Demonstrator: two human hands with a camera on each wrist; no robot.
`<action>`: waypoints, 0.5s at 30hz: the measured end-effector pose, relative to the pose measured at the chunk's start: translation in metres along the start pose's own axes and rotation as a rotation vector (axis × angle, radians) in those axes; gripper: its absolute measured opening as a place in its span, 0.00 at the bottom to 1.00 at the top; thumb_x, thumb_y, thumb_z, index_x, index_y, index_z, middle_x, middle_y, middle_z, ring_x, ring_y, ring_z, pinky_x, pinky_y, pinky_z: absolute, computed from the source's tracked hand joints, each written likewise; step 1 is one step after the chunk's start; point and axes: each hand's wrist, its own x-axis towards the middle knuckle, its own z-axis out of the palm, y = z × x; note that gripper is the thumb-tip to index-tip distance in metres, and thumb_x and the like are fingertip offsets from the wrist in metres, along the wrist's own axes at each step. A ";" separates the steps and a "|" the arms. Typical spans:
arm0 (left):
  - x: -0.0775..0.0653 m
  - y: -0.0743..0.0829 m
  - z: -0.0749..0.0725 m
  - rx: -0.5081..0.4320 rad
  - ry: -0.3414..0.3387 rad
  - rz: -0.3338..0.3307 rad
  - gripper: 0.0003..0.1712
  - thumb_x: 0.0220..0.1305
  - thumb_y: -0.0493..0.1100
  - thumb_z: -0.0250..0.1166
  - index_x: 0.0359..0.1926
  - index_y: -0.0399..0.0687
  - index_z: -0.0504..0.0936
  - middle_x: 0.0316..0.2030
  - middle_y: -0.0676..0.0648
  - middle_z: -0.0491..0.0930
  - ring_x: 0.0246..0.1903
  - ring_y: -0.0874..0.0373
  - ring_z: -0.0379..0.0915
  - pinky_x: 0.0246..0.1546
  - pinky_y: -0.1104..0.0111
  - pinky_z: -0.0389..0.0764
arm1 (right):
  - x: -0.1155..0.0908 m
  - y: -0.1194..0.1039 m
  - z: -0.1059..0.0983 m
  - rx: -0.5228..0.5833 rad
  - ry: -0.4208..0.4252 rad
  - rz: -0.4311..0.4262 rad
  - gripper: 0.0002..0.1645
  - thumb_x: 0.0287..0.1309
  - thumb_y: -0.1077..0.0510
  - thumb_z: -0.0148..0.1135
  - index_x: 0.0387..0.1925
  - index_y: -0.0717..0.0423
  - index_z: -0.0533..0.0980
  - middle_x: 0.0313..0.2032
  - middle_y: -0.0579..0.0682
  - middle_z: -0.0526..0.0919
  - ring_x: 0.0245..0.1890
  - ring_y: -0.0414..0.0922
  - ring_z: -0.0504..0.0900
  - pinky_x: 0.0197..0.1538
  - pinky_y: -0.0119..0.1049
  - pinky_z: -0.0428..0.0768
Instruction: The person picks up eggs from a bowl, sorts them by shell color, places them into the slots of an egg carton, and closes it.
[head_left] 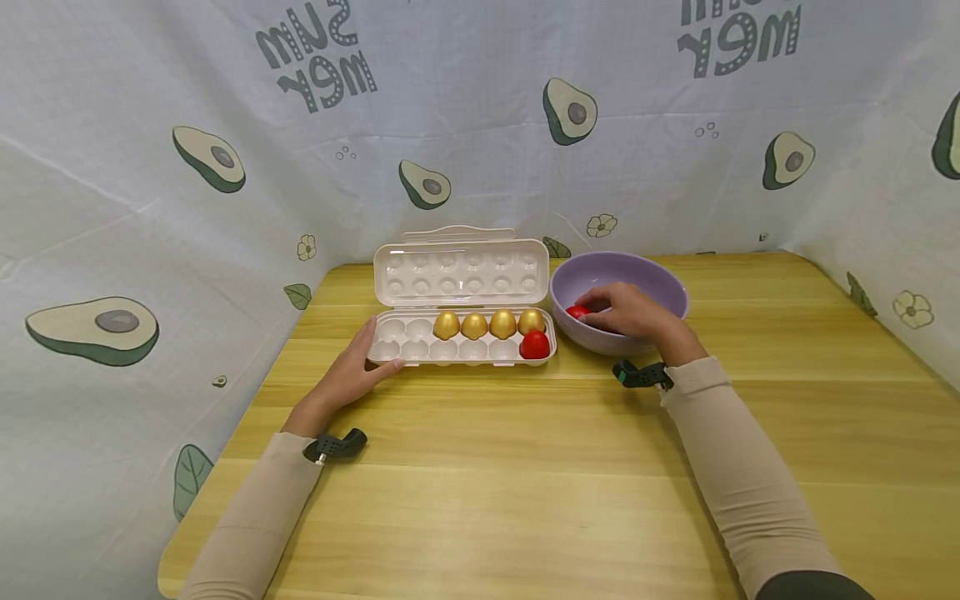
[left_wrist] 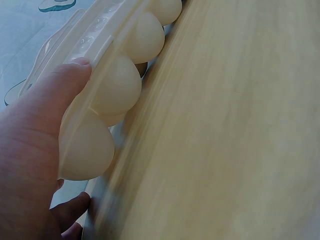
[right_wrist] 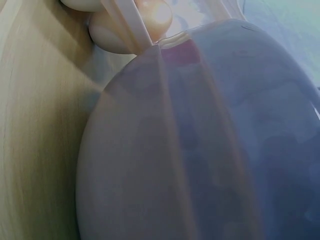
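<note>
A cream plastic egg carton (head_left: 444,350) lies with its lid flipped back on the table. Several gold eggs (head_left: 502,324) fill the right part of its back row, and one red egg (head_left: 535,345) sits at the right end of the front row. My left hand (head_left: 352,371) grips the carton's left end, the thumb (left_wrist: 75,75) over its front edge. Inside the left part of a purple bowl (head_left: 651,271), my right hand (head_left: 626,310) pinches another red egg (head_left: 577,312) between thumb and fingers. The right wrist view is mostly filled by the bowl's side (right_wrist: 125,150).
The bowl stands close against the carton's right end. Behind both, a white curtain (head_left: 495,167) with avocado prints hangs at the back edge of the wooden table (head_left: 480,483). The carton's open lid (head_left: 461,287) leans up near that curtain.
</note>
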 end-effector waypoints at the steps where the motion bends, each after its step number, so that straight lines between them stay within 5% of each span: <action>1: 0.000 0.000 0.000 0.000 -0.001 0.000 0.59 0.62 0.63 0.62 0.76 0.41 0.37 0.76 0.42 0.38 0.74 0.46 0.36 0.70 0.49 0.45 | 0.000 0.000 0.000 0.005 0.003 0.000 0.14 0.61 0.61 0.64 0.48 0.61 0.82 0.42 0.54 0.85 0.41 0.48 0.79 0.47 0.43 0.75; 15: 0.001 -0.002 0.001 0.007 0.002 0.001 0.59 0.62 0.64 0.61 0.76 0.41 0.37 0.76 0.43 0.38 0.74 0.46 0.36 0.70 0.49 0.45 | -0.002 -0.003 0.001 0.073 0.040 0.033 0.16 0.61 0.57 0.65 0.49 0.58 0.81 0.41 0.53 0.85 0.37 0.47 0.81 0.39 0.33 0.78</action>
